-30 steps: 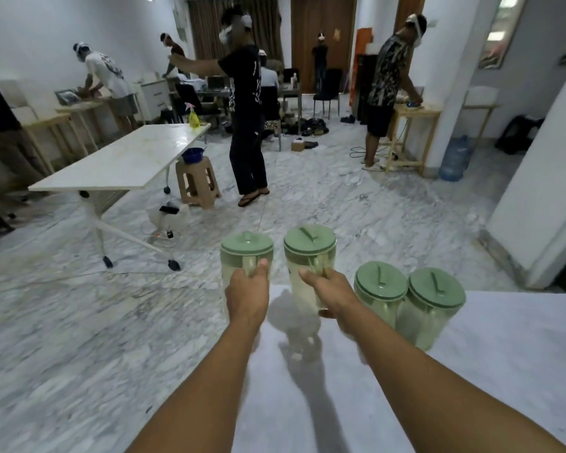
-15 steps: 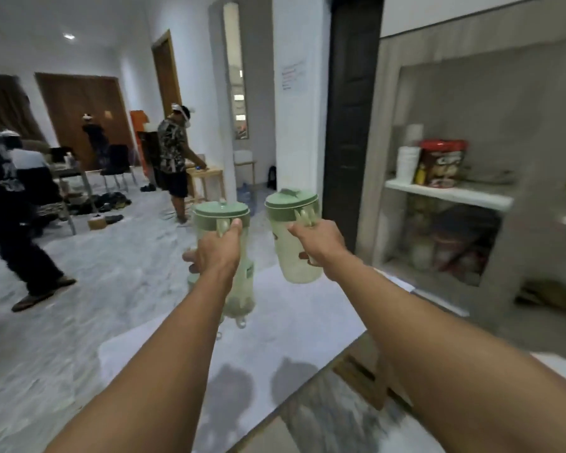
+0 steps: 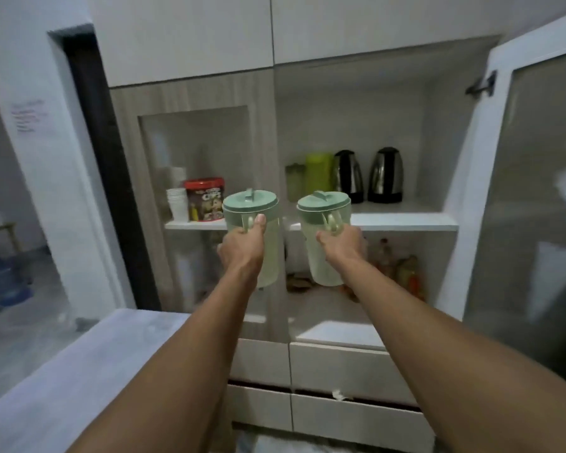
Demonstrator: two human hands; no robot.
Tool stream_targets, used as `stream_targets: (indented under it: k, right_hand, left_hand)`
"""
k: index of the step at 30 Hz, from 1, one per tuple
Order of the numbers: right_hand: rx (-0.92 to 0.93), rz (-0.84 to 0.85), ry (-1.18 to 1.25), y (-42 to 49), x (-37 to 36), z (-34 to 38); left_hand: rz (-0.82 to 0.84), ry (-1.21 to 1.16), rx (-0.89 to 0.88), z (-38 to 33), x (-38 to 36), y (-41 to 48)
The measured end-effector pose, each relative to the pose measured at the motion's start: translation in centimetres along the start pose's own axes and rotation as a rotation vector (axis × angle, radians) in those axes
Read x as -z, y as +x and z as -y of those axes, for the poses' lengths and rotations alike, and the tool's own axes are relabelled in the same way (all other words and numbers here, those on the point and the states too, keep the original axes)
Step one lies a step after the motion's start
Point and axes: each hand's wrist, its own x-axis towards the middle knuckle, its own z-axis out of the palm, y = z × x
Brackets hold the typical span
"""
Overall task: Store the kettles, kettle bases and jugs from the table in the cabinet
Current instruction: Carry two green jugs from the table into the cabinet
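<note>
Jugs (image 3: 251,204) (image 3: 324,205), handles clamped in left hand (image 3: 242,249) and right hand (image 3: 341,245), face 2 shelved kettles (image 3: 348,176) (image 3: 385,174).

Red-lidded tub (image 3: 204,200) on a shelf (image 3: 193,224) of the cabinet (image 3: 190,89), big pale letters on its dark label reading roughly "CHIPS", smaller print too blurred to read, paper notice (image 3: 29,116) on the white wall (image 3: 62,165), faint lines of writing, illegible

White wall (image 3: 62,158), dark door frame (image 3: 116,191), grey marbled floor (image 3: 20,328), blue water bottle (image 3: 0,279)
</note>
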Motion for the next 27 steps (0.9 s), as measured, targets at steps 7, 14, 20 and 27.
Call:
stream_targets:
  k: [7, 14, 20, 27]
  right_hand:
    - [0.047, -0.154, -0.049, 13.8, 8.3, -3.0]
    - [0.054, -0.225, -0.090, 25.7, 12.9, -4.5]
    - [0.041, -0.237, -0.100, 33.9, 13.4, -6.3]
    - [-0.039, -0.298, -0.151, 43.1, 11.2, -9.5]
  left_hand:
    - [0.135, -0.086, -0.062, -3.6, -16.9, 4.0]
    - [0.189, -0.067, -0.063, -5.1, -30.2, 9.7]
    - [0.227, -0.058, -0.019, -4.3, -38.7, 15.7]
    - [0.256, -0.061, 0.050, -2.5, -47.3, 25.0]
